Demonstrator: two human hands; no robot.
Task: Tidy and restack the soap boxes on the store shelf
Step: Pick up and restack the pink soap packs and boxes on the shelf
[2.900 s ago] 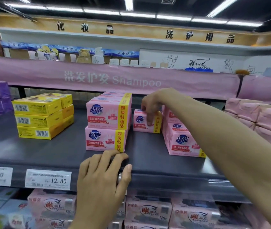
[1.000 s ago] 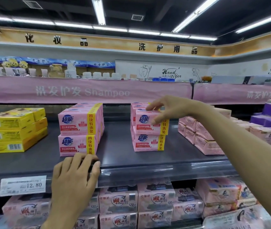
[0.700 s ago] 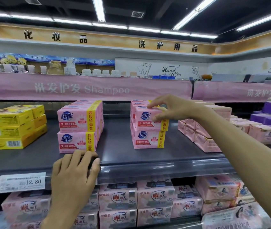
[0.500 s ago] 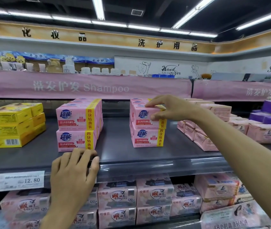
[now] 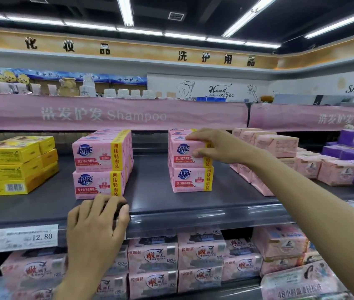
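The pink cardboard soap box with a yellow side stripe sits atop an identical box on the dark grey shelf. My right hand pinches its right end, fingers on top, thumb on the front. My left hand rests with fingers spread over the shelf's front lip, just below the neighbouring stack of pink boxes.

Price tag reading 12.80 on the near left edge; up above, a pink Shampoo banner runs right across; purple packs stacked far right; tooth drawing on the far wall, strip lights blazing overhead
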